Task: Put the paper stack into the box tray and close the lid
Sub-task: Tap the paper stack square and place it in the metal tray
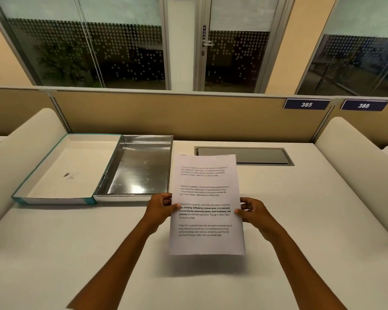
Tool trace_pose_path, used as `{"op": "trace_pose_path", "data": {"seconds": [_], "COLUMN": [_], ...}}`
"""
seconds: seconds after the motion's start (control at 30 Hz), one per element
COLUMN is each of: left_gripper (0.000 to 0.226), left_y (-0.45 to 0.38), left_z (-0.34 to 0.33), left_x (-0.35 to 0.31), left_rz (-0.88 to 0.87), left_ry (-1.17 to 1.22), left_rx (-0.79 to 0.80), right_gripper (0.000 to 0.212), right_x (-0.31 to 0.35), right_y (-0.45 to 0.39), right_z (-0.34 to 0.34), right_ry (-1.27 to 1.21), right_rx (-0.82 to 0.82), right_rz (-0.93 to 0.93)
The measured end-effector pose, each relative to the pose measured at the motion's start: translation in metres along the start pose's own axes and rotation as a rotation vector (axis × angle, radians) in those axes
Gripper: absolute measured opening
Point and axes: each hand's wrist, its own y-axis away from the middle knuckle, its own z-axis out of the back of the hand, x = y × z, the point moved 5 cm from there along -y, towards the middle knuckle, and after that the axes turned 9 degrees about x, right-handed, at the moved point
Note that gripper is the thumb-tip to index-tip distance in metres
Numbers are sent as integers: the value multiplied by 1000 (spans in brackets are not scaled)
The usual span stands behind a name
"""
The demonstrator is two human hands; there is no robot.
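I hold a white paper stack (206, 242) with printed text above the desk, lifted so that it casts a shadow below. My left hand (160, 208) grips its left edge and my right hand (253, 210) grips its right edge. Just to the left of the paper lies the box tray (141, 195), shiny silver inside and with nothing in it. Its lid (54, 199), white inside with a teal rim, lies open and flat on the tray's left side, touching it.
The cream desk (300, 209) has a grey cable hatch (244, 155) behind the paper. A tan partition (166, 115) with number plates 385 and 386 closes the back. Rounded cream dividers (354, 153) stand at both sides.
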Motion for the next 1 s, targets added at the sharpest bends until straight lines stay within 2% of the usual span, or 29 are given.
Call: {"op": "trace_pose_path", "data": {"seconds": [0.13,0.4,0.6,0.77,1.0], "left_gripper": [38,35,11,7,25], "left_y": [-2,-13,-39,-66,-116], "left_z": [22,82,142,189,244], "left_x": [3,7,-2,-12,-20], "left_rz": [64,130,163,186,239], "left_ry": [42,20,-64,-89,-165], "left_rx": [32,4,-47,-87,-180], "right_gripper": [38,37,37,38,33], "right_x": [4,19,47,76,106], "right_y": [-10,-46,-90,-135,-205], "right_z": [-22,-70,-111,-139,-170], "right_ry": [-62,-133,-164,-144,-108], "right_rx": [69,87,104,106,75], "right_rz": [-67,-147,-173,-185,-237]}}
